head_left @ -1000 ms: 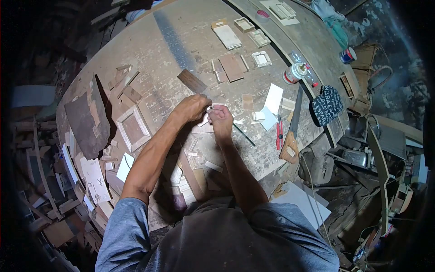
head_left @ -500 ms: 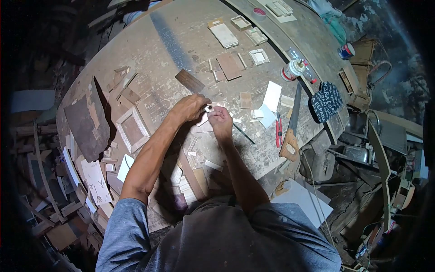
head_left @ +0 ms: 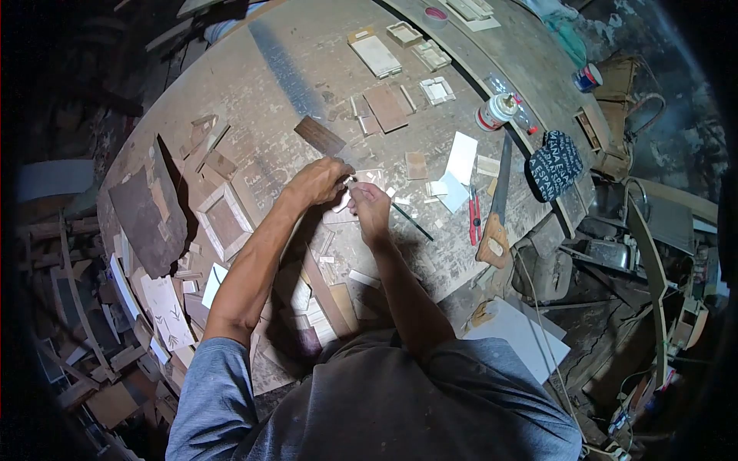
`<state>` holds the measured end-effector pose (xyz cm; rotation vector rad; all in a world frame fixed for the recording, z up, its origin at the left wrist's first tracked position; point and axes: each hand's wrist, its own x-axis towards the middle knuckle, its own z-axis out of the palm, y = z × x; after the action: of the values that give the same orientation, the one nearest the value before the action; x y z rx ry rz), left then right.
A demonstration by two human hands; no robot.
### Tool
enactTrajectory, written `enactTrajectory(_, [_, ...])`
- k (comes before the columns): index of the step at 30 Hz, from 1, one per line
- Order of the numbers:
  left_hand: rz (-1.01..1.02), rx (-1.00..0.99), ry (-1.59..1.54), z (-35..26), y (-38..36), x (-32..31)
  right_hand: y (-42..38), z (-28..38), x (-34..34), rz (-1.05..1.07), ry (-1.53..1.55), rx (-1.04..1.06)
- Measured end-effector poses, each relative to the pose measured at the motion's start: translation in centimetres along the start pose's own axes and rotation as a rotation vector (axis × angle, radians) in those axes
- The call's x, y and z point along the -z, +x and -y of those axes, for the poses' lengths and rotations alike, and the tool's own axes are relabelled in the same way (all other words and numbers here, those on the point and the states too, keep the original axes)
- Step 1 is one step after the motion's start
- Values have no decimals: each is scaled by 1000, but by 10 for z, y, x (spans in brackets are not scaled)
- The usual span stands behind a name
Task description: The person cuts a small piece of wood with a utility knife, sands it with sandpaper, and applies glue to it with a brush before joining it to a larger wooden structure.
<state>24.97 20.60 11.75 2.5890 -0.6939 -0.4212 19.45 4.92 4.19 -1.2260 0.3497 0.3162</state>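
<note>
My left hand and my right hand meet over the middle of the worktable. Between their fingertips is a small pale piece, mostly covered, whose kind I cannot make out. The fingers of both hands are closed round it. Under the hands lies a flat light wooden piece, partly hidden. A dark brown wood strip rests just beyond my left hand. Right of my right hand is a thin dark stick, like a pencil or brush, lying on the table.
A handsaw, a red utility knife, white paper and a glue bottle lie or stand to the right. A wooden frame and a dark sheet are at left. Small wooden boxes sit at the back.
My right hand's fingers have shifted slightly and closed in nearer to my left fingertips, covering more of the small pale piece. The objects on the table stay where they were.
</note>
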Motion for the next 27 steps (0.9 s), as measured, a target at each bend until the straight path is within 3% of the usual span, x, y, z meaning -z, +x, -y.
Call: enactTrajectory(27, [-60, -29, -23, 1, -3, -2, -8, 0, -5, 118, 545, -249])
